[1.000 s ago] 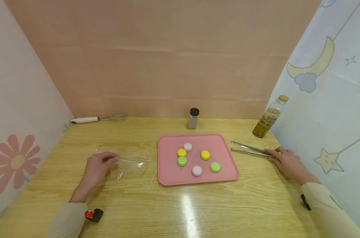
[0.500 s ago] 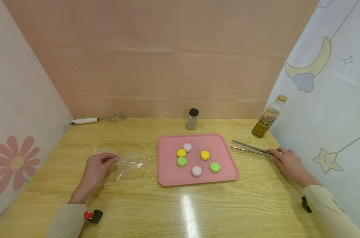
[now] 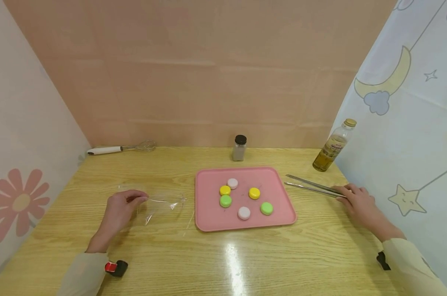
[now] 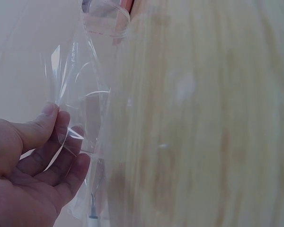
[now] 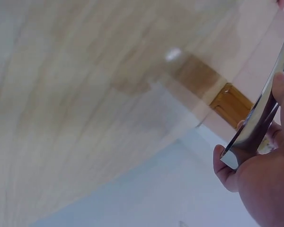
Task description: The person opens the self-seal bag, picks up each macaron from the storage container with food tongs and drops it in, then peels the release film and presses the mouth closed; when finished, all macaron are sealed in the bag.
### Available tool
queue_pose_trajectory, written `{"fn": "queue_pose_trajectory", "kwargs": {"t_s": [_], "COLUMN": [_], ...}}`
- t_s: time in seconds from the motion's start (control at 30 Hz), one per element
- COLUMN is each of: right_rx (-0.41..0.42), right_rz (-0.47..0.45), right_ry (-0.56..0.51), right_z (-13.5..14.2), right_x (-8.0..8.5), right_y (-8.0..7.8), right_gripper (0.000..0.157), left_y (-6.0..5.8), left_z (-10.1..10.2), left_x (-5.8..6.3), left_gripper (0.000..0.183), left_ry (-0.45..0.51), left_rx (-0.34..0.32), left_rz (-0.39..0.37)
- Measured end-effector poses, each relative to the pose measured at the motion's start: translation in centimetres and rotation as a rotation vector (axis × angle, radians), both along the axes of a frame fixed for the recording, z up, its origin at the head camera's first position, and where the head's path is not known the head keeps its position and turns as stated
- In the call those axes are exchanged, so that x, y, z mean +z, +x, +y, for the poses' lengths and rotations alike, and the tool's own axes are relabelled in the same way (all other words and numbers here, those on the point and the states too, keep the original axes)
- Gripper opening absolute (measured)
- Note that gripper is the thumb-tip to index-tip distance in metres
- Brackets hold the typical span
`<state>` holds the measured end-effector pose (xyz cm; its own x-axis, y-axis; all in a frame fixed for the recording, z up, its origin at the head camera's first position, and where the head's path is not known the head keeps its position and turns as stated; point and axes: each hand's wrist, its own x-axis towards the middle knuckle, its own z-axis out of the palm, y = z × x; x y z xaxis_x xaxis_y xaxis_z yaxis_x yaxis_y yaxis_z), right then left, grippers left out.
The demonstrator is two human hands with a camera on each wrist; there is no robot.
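My left hand pinches the edge of a clear plastic bag between thumb and forefinger, left of the pink tray. In the left wrist view the film of the bag stands up from the fingertips. On the right, my right hand holds metal tongs by their closed end, the two arms apart and pointing toward the tray. The right wrist view has the tongs lying between thumb and fingers. On the pink tray lie several macarons: yellow, green and pale pink.
At the back stand a small black-capped jar and, to the right, an oil bottle near the patterned wall. A white-handled whisk lies at the back left. Fabric walls bound the wooden table on three sides.
My right hand has shifted slightly, and the tongs' tips have moved a little left, toward the tray. The left hand stays on the bag; the macarons have not moved.
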<state>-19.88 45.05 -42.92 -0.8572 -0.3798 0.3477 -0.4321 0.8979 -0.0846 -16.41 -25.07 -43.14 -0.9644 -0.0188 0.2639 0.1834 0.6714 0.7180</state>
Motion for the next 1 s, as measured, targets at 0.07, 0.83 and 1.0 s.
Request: {"fn": "queue_pose_trajectory", "kwargs": {"t_s": [0.07,0.83,1.0], "right_rx": [0.02,0.157,0.157], "right_rz": [0.031,0.139,0.118], "right_ry": [-0.008,0.044,0.054], "right_z": [-0.6,-4.1,-4.3], "right_x": [0.4,1.9,1.5], "right_y": [0.2,4.8,5.5], "right_gripper": [0.033,0.026,0.028], "left_y": [0.0,0.0,0.0], "left_z": [0.0,0.2,0.3], "left_x": [0.0,0.0,-0.1], "left_gripper": [0.013,0.014,0.015], "left_ry": [-0.004,0.022,0.029], "left_rx": [0.001,-0.009,-0.018], "left_rz": [0.006,0.016,0.015]}}
